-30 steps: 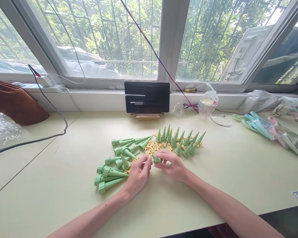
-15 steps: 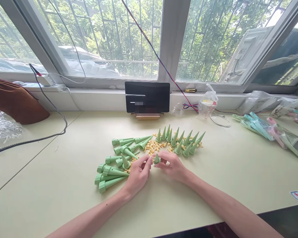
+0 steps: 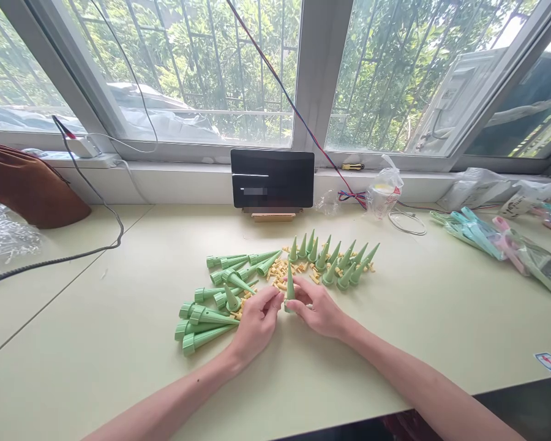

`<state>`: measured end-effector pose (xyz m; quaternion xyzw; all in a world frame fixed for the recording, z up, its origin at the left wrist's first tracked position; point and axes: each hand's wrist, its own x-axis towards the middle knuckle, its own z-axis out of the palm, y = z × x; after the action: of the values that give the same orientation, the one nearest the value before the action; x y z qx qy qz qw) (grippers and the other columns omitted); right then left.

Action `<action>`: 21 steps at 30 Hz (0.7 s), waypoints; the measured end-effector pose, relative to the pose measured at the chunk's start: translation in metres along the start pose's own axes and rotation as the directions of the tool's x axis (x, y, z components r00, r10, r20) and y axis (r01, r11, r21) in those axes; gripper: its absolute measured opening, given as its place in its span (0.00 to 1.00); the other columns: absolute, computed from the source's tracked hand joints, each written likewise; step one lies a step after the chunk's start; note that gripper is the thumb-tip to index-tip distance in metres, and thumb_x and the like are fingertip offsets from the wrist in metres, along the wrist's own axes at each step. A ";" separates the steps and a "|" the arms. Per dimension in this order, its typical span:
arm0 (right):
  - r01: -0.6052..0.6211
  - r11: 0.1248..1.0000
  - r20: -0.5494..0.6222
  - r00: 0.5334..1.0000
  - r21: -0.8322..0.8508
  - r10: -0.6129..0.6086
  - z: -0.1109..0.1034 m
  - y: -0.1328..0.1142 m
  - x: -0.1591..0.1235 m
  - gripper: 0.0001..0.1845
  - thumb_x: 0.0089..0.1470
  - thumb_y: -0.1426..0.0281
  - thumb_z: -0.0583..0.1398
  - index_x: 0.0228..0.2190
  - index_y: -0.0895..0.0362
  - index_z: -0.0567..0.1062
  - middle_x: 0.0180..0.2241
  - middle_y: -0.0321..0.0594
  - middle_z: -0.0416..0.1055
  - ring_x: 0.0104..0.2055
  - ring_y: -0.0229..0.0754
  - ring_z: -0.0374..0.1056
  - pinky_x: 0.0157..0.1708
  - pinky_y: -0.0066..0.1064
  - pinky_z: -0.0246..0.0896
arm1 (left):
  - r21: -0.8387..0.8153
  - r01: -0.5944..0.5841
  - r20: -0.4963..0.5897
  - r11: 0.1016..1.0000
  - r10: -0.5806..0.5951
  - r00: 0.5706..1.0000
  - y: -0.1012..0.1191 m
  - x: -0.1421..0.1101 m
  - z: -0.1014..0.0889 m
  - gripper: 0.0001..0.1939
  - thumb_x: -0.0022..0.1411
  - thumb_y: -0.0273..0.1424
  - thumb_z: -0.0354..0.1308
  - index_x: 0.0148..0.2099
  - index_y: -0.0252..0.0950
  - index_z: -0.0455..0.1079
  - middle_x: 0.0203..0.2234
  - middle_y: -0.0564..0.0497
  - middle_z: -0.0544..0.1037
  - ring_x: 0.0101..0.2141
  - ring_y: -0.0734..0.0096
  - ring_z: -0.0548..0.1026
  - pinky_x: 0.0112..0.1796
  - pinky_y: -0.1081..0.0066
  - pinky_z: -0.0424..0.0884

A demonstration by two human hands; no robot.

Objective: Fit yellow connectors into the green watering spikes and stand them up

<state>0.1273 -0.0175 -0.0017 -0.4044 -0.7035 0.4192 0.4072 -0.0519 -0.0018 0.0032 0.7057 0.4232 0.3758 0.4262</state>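
Observation:
My right hand (image 3: 318,306) grips a green plastic watering spike (image 3: 290,283) near its base, the point standing up. Just left of that base, my left hand (image 3: 260,315) is closed in a pinch; whatever lies between its fingertips is too small to make out. Small yellow plastic pieces (image 3: 281,274) are heaped behind both hands. Several green spikes (image 3: 211,315) lie on their sides to the left, with one short cone (image 3: 232,300) upright among them. At the back right, more spikes (image 3: 344,260) stand upright in a group, some with yellow pieces at their bases.
A dark tablet (image 3: 273,179) leans on a wooden stand by the window. Right of it are a bagged cup (image 3: 384,193) and a coiled white cable (image 3: 408,223). Bagged plastic items (image 3: 491,236) lie at the far right. A black cable (image 3: 73,258) crosses the left tabletop.
The spike in my right hand has turned from pointing toward me to standing upright. My left hand has hardly moved, still pinched beside the base.

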 end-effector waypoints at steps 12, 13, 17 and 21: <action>-0.064 0.984 -0.008 0.998 0.164 0.066 0.002 0.002 0.003 0.15 0.64 0.58 0.55 0.45 0.56 0.66 0.24 0.31 0.58 0.18 0.33 0.55 0.17 0.27 0.54 | -0.024 0.014 0.031 1.000 -0.013 0.999 0.001 0.001 0.001 0.18 0.69 0.42 0.48 0.28 0.37 0.60 0.14 0.59 0.58 0.17 0.76 0.57 0.21 0.74 0.54; -0.058 0.985 -0.007 0.998 0.160 0.060 0.002 0.002 0.003 0.15 0.64 0.58 0.55 0.45 0.56 0.66 0.24 0.31 0.58 0.18 0.33 0.55 0.17 0.27 0.54 | -0.029 0.015 0.033 0.999 -0.014 0.999 0.001 0.001 0.001 0.18 0.69 0.42 0.48 0.28 0.37 0.61 0.14 0.59 0.58 0.17 0.76 0.57 0.21 0.74 0.55; -0.023 0.994 -0.013 1.000 0.104 0.024 0.000 0.001 0.003 0.13 0.64 0.60 0.55 0.45 0.56 0.66 0.25 0.31 0.57 0.21 0.33 0.55 0.19 0.27 0.55 | -0.031 0.011 0.037 0.999 -0.010 0.999 0.000 0.001 0.002 0.18 0.68 0.42 0.49 0.29 0.37 0.61 0.14 0.59 0.59 0.17 0.75 0.59 0.21 0.74 0.55; 0.044 0.999 -0.032 0.999 -0.003 -0.044 -0.002 0.002 0.003 0.12 0.64 0.64 0.55 0.45 0.57 0.66 0.24 0.30 0.56 0.22 0.34 0.53 0.22 0.28 0.55 | -0.022 0.004 0.048 1.000 -0.003 0.999 -0.002 0.000 0.002 0.18 0.69 0.41 0.48 0.29 0.37 0.61 0.14 0.59 0.60 0.17 0.75 0.59 0.21 0.74 0.55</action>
<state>0.1285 -0.0141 -0.0023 -0.3958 -0.7062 0.4027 0.4272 -0.0509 -0.0019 0.0011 0.7090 0.4099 0.3626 0.4447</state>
